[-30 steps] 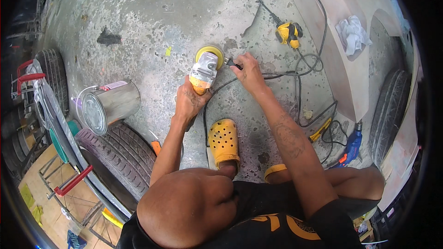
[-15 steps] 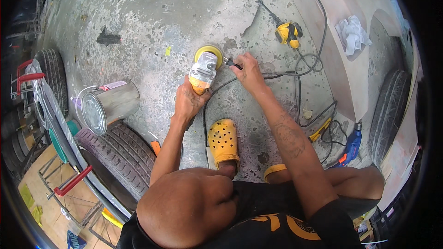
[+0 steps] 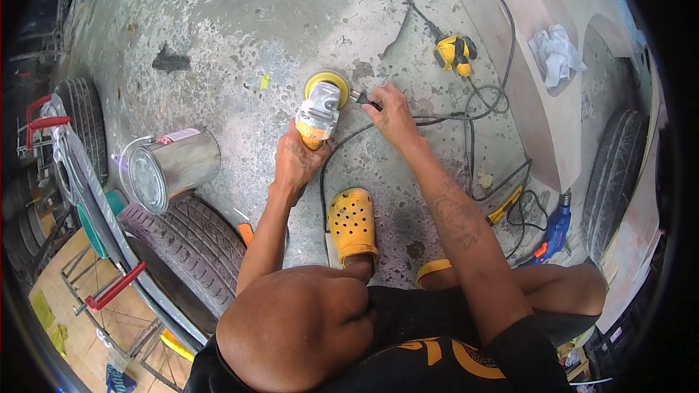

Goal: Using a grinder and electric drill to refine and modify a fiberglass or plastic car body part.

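My left hand (image 3: pixel 297 161) is wrapped round the yellow body of an angle polisher (image 3: pixel 318 113), whose silver-coloured head points away from me. Its round yellow pad (image 3: pixel 334 79) shows at the far end, facing partly upward. Just right of the pad, my right hand (image 3: pixel 393 113) pinches a black power plug (image 3: pixel 369 101), its metal prongs turned toward the polisher. A small gap separates plug and pad. A black cord (image 3: pixel 342 142) curves over the concrete floor below both hands.
A yellow-and-black socket block (image 3: pixel 455 54) lies on the floor at far right, cord looped round it. A blue drill (image 3: pixel 557 229) sits near the right tyre (image 3: pixel 617 182). Left are a metal paint can (image 3: pixel 186 164) and tyre (image 3: pixel 193 240). A pale panel holds a white cloth (image 3: pixel 557 54).
The polisher in my left hand has shifted slightly left, widening its gap from the plug a little. My right hand has barely moved.
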{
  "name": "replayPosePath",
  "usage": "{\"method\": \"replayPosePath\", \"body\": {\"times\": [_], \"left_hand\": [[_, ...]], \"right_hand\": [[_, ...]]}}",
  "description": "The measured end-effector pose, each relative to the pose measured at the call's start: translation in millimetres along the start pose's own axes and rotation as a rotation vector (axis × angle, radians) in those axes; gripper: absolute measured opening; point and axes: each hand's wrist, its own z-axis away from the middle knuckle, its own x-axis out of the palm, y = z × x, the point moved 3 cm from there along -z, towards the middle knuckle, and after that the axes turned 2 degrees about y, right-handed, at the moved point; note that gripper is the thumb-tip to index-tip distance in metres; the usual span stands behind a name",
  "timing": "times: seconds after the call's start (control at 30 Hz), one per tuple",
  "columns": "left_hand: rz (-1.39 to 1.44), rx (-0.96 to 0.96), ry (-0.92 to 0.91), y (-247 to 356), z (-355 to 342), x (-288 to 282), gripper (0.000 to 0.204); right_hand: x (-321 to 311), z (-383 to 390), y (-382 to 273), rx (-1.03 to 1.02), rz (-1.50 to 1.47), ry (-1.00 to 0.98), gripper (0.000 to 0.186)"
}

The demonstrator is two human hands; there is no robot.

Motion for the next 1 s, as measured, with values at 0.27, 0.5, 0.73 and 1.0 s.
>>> {"method": "replayPosePath", "body": {"times": [0.27,0.5,0.73,1.0], "left_hand": [[-0.017,0.013,0.003,0.9,1.0,1.3,0.048],[0.004,0.000,-0.009,-1.5,0.0,0.7,0.050],[-0.018,0.029,-0.006,-3.2,-0.9,2.2,0.050],[0.006,0.020,0.005,-1.9,-0.1,2.5,0.048]], "right_hand": [[-0.3,-1.1,1.1,-0.006,-0.008,0.001,0.021],[-1.1,-1.3,0.6,0.004,0.004,-0.001,0.021],[-1.7,-1.2,-1.1,0.013,-0.003,-0.013,0.021],[-2.8,-1.0,-1.9,0.009,-0.014,-0.003,0.022]]}}
